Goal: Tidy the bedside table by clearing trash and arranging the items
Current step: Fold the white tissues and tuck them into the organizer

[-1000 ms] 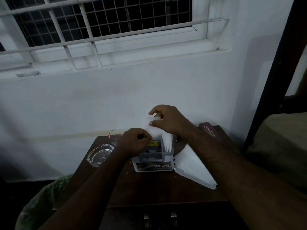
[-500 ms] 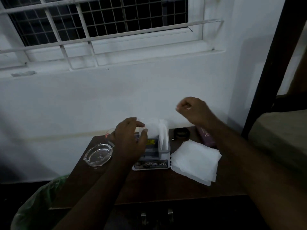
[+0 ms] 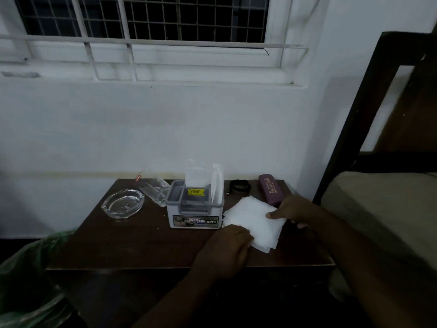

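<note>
While the room lay dim, this was how things stood, nearest first:

Left hand: the left hand (image 3: 228, 248) rested on the near-left edge of the stack of white tissues (image 3: 256, 220), fingers curled onto the paper; whether it pinched the sheets or only pressed them, I could not tell.

Right hand: the right hand (image 3: 294, 210) gripped the stack's right side, thumb on top of the sheets and fingers tucked beneath the edge.

Tissues: the stack lay flat on the right part of the dark wooden desk (image 3: 132, 245), just beside the organizer and slightly fanned at its near corner.

Green bag: a green plastic bag (image 3: 28, 275) sat low at the left, beside the desk's near-left corner.

Organizer: a grey plastic organizer box (image 3: 195, 213) stood upright at mid-desk, a label reading OPEL on its front and a yellow sticker inside; more white tissues (image 3: 203, 178) stood upright in its rear compartments.

Ashtray: a clear glass ashtray (image 3: 123, 203) stood left of the organizer, apart from it.

Clear case: a transparent plastic case (image 3: 155, 190) lay tilted behind the ashtray, touching or nearly touching the organizer's left wall.

Purple case: a purple case with gold lettering (image 3: 269, 189) lay at the far right of the desk, just behind the right hand.

Black item: a small black band-like thing (image 3: 240, 187) lay between the organizer and the purple case; it was too dark to identify.

Bed: a bed with a dark frame (image 3: 354, 129) stood to the right of the desk.

Window: a barred window (image 3: 146, 22) was set in the white wall behind.
</note>
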A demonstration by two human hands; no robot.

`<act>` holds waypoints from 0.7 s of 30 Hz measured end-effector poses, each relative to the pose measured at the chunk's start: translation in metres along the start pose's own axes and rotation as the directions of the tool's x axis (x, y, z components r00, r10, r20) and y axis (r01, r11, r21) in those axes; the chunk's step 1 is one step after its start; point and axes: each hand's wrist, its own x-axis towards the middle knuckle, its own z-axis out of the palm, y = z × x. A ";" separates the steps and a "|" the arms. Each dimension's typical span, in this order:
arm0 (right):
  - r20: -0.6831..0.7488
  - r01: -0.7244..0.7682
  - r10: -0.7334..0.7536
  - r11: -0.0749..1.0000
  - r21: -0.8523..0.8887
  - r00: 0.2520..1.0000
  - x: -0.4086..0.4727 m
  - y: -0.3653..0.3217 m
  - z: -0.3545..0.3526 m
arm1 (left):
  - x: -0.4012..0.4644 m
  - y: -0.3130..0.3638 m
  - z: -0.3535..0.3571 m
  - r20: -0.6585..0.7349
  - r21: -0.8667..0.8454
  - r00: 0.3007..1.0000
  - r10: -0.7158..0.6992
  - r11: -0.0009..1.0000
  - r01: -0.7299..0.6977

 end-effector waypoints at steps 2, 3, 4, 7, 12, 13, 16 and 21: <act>-0.004 0.029 -0.029 0.999 0.030 1.000 0.001 -0.006 0.005 | -0.001 -0.002 0.000 0.014 -0.039 1.000 -0.019 0.999 0.020; -0.009 0.043 -0.042 0.997 0.057 0.999 0.001 -0.009 0.007 | -0.001 -0.002 0.000 0.025 -0.050 0.999 -0.027 0.998 0.028; -0.012 0.054 -0.053 0.994 0.094 0.999 0.000 -0.012 0.009 | -0.001 -0.002 0.000 0.033 -0.045 0.999 -0.026 0.999 0.027; -0.020 0.131 -0.130 0.960 0.247 0.991 -0.003 -0.016 0.007 | -0.003 -0.002 0.002 0.056 -0.021 0.998 -0.040 0.999 0.041; -0.049 0.482 -0.479 0.874 0.059 0.876 -0.012 -0.016 -0.010 | -0.003 -0.002 0.003 0.104 0.090 0.990 -0.094 0.992 0.085; -0.030 0.520 -0.519 0.854 0.020 0.854 -0.014 -0.015 -0.011 | -0.002 -0.001 0.003 0.107 0.100 0.989 -0.099 0.991 0.088; 0.049 0.578 -0.576 0.813 -0.075 0.816 -0.019 -0.016 -0.008 | -0.002 0.002 0.002 0.071 0.078 0.991 -0.111 0.991 0.105; 0.292 0.565 -0.508 0.811 -0.156 0.810 -0.023 -0.019 -0.001 | -0.002 0.004 0.001 0.070 0.053 0.985 -0.159 0.986 0.155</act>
